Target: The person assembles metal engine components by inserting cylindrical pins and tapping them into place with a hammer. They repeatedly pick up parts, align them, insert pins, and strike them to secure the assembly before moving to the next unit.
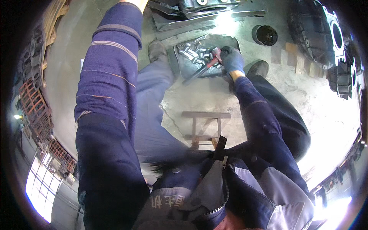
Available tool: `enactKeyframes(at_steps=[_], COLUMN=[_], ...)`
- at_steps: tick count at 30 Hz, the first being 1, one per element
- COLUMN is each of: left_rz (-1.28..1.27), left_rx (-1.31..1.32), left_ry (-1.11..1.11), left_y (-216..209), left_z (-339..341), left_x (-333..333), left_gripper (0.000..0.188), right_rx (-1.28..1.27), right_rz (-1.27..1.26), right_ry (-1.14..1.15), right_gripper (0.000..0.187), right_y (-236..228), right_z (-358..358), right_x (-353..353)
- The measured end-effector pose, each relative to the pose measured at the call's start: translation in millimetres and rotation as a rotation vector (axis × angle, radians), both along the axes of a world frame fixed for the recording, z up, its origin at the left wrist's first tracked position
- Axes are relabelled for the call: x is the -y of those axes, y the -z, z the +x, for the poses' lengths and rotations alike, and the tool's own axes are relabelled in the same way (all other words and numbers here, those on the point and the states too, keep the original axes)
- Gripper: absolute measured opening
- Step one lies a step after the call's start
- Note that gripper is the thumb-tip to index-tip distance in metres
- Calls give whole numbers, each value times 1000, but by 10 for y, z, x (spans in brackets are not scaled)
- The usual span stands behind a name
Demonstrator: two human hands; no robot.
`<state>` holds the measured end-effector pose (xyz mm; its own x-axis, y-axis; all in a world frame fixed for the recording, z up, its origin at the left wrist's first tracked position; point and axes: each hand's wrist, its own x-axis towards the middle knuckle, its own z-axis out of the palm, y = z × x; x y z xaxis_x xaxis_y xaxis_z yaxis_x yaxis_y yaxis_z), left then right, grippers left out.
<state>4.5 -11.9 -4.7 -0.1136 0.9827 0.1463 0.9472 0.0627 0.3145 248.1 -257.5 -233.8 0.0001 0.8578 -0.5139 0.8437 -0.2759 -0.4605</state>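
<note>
My right hand (232, 59), in a blue-grey glove, is closed on a hammer (206, 68) near its red head. The hammer's dark handle slants down to the left over the tray's near edge. Below it, a shallow dark metal tray (184, 68) on the floor holds several short shiny metal sleeves (197, 53), lying loose in a heap. My left arm (109, 69) stretches up past the top edge of the picture. Only a bit of its bare wrist shows, so that hand is out of view.
A small stool (206, 114) stands between my legs. Beyond the tray is a large dark metal casting (205, 9). A round container of dark liquid (265, 35) sits at the far right, near large black housings (314, 34). Rusty racks (34, 103) line the left.
</note>
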Motion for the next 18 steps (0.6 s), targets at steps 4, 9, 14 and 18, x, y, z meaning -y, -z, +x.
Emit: enactKeyframes(at_steps=[4,9,14,18], left_rz=[-22,-20,-26,-155], left_rx=[63,58,59,0], left_ry=[15,-82,42,-15], left_y=[3,14,-45,-56], left_z=[-32,9,-16,-28], left_x=[-16,23,16,53], left_gripper=[62,62,73,69], right_rx=[-88,33,-92,-117], right_rz=[-185,-245,-155,-113], right_ry=[61,-86,-90,-76], right_gripper=[34,37,29,33], right_y=[250,538,556,321], right_z=[-525,-978,-974,-689], right_x=[-157,-185,-194,-251])
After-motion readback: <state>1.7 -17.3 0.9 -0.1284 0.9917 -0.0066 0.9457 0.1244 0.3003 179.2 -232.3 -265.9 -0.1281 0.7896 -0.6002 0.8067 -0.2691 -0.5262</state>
